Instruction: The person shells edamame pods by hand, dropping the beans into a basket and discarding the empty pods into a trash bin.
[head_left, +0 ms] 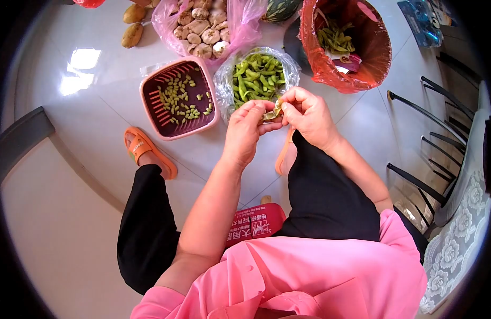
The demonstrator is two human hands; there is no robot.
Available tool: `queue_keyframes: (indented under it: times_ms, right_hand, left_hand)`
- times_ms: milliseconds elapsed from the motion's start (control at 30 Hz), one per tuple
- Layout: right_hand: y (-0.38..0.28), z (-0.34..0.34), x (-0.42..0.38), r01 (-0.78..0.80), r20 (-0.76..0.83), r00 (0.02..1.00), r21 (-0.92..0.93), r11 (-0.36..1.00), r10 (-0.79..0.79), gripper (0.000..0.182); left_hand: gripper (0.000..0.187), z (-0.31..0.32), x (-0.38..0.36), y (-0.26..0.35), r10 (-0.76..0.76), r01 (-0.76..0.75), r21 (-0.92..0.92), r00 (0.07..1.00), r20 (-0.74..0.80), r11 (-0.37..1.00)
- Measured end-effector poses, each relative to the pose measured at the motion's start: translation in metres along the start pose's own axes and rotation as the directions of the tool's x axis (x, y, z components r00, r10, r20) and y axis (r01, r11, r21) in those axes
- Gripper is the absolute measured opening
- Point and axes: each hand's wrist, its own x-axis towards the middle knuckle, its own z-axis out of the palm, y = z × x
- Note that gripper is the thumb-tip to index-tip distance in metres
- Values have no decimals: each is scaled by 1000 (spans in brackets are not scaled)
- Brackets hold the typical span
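Between my two hands is an edamame pod (270, 114), yellowish and split open. My left hand (244, 127) pinches its left end, fingers closed. At the other end, my right hand (311, 114) grips the pod between thumb and fingers. Just beyond them, a clear plastic bag (222, 85) holds many green edamame pods (258, 75). To the left of my hands stands a pink basket (144, 101) with a dark inside, where shelled beans (177, 98) lie scattered.
A red-bagged bin (330, 74) with discarded pods stands at the back right. Behind the pods, a pink bag (171, 16) holds garlic (210, 35). Potatoes (132, 33) lie at the far left, a dark green squash (280, 9) at the back. Black metal legs (431, 119) line the right.
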Motion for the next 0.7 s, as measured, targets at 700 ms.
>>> queue_keyframes:
  times_ms: [700]
  right_hand:
    - [-74,-83,-2,215,-154,575,-919,330,-804,11]
  left_hand:
    - [18,-16,-1,23,178,-117,556,982,-58,823]
